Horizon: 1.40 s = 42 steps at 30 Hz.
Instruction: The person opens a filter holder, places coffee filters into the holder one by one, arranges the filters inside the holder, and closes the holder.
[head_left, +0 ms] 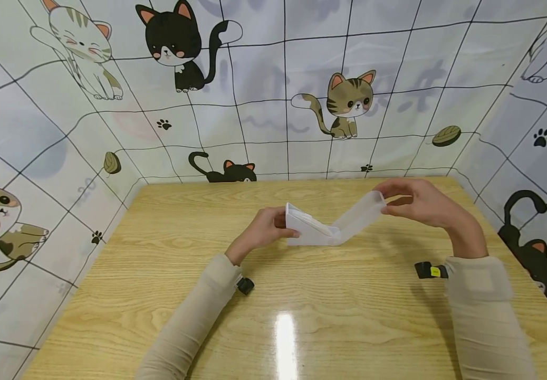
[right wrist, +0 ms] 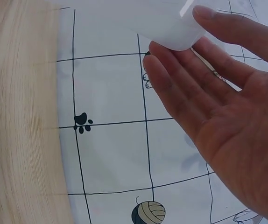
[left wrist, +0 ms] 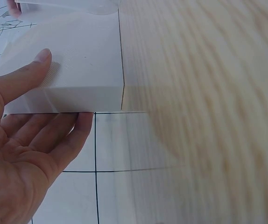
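Note:
A white wedge-sided box (head_left: 312, 234) stands on the wooden table, its translucent lid (head_left: 360, 217) swung out to the right and tilted up. Thin white pieces (head_left: 318, 224) show along the box's slanted opening. My left hand (head_left: 267, 228) grips the box's left end; in the left wrist view the thumb lies on the near side wall (left wrist: 85, 51) and the fingers are behind the box. With thumb and fingers, my right hand (head_left: 413, 201) pinches the raised end of the lid. The right wrist view shows the lid's rounded corner (right wrist: 178, 35) between thumb and fingers.
The wooden table (head_left: 349, 311) spreads out around the box. Behind it and on both sides rises a white covering (head_left: 264, 121) printed with cats and grid lines. A black wrist device (head_left: 431, 271) sits by the right cuff, another (head_left: 246, 285) by the left cuff.

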Tool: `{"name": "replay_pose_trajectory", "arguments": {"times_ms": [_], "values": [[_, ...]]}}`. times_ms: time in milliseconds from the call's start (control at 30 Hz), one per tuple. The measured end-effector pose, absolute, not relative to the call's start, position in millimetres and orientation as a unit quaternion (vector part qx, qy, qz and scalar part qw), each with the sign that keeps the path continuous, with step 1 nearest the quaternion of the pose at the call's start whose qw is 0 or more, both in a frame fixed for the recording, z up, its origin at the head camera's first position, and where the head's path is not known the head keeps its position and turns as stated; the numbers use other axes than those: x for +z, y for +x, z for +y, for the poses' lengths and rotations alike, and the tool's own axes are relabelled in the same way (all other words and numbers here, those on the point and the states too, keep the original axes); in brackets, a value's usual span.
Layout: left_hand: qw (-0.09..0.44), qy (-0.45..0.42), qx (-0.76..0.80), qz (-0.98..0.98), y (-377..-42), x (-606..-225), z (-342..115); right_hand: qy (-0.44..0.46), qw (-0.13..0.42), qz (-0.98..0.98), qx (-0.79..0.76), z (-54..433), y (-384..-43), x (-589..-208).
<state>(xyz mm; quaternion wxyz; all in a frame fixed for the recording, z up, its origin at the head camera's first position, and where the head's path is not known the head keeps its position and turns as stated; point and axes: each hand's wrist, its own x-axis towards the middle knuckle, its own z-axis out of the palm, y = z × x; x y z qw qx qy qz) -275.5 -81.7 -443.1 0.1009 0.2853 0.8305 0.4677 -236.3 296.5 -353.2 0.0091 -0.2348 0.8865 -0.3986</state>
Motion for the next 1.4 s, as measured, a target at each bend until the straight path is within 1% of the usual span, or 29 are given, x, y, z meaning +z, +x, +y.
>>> {"name": "replay_pose_trajectory", "arguments": {"times_ms": [233, 567, 867, 1400], "values": [[0.099, 0.287, 0.464, 0.832, -275.6, -443.3, -81.4, -0.210, 0.022, 0.891, -0.402, 289.4, -234.7, -351.1], [0.098, 0.285, 0.462, 0.834, -275.4, -441.4, -81.2, -0.226, 0.012, 0.876, -0.426, 277.4, -236.5, -352.5], [0.101, 0.284, 0.467, 0.831, -274.8, -441.6, -81.7, -0.264, -0.014, 0.856, -0.445, 259.6, -237.4, -355.2], [0.101, 0.284, 0.467, 0.831, -275.0, -441.3, -81.1, -0.260, -0.006, 0.845, -0.468, 240.3, -237.7, -359.6]]}}
